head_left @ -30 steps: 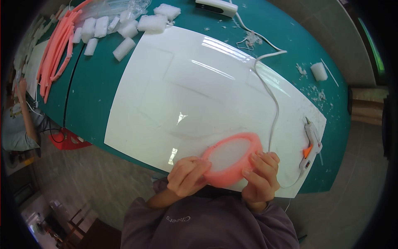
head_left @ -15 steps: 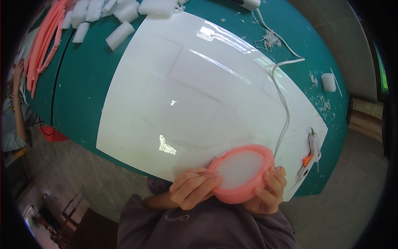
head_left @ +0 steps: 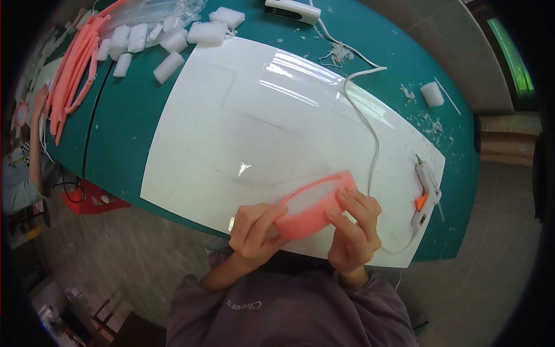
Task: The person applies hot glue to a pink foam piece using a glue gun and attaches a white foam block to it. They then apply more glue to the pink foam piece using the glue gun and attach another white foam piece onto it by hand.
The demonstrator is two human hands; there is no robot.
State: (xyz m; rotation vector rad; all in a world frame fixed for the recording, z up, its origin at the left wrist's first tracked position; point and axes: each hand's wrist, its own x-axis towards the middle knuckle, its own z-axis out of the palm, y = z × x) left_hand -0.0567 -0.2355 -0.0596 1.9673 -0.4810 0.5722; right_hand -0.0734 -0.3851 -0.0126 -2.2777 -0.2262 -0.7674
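Between both hands I hold a pink foam ring (head_left: 309,217) wrapped around a flat white foam disc (head_left: 311,195). It tilts up over the near edge of a glossy white board (head_left: 248,133). My left hand (head_left: 254,231) pinches its left end, thumb below and fingers at the rim. My right hand (head_left: 355,228) grips the right side, fingertips pressed on the pink outer wall. A white glue gun (head_left: 426,194) with an orange trigger lies to the right on the board, its cord trailing near my right hand.
White foam blocks (head_left: 173,40) and long pink foam strips (head_left: 75,69) lie at the far left of the green table (head_left: 121,133). A white device (head_left: 292,10) with a cable (head_left: 370,124) sits at the back. Another person's arm (head_left: 37,139) is at far left; a red stool (head_left: 92,196) stands below.
The pink-edged disc has moved up and slightly left, away from my body, and tipped so that more of its outer wall shows. Both hands moved with it. The whole view has shifted.
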